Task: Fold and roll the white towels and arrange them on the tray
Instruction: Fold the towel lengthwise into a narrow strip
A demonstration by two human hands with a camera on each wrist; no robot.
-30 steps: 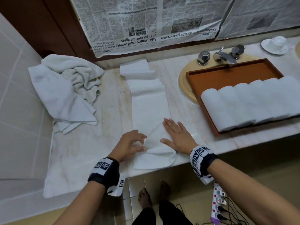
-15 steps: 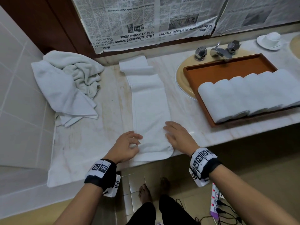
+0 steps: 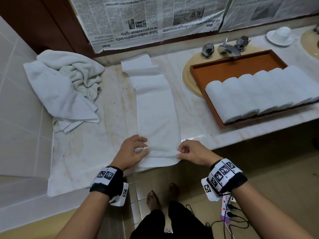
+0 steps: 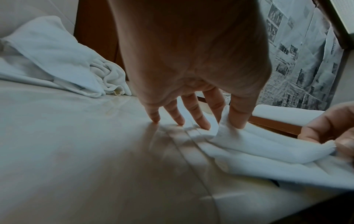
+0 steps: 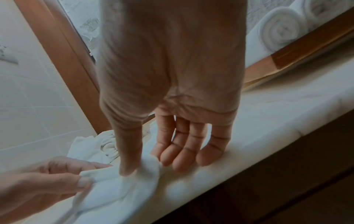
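A long folded white towel (image 3: pixel 155 107) lies lengthwise on the marble counter, its near end at the counter's front edge. My left hand (image 3: pixel 133 150) pinches the near end's left corner between thumb and forefinger, as the left wrist view shows (image 4: pixel 228 121). My right hand (image 3: pixel 189 152) pinches the right corner (image 5: pixel 141 166). The near end (image 4: pixel 268 145) is lifted into a small fold. An orange tray (image 3: pixel 229 66) at the right holds several rolled white towels (image 3: pixel 259 90) in a row.
A heap of loose white towels (image 3: pixel 63 83) lies at the counter's back left. The tray rests over a sink with a chrome tap (image 3: pixel 227 49). A white cup and saucer (image 3: pixel 280 35) stand at far right. Newspaper (image 3: pixel 146 19) covers the wall behind.
Both hands left off pressing flat on the towel's near end and now pinch its two corners. The end has come up into a small fold.
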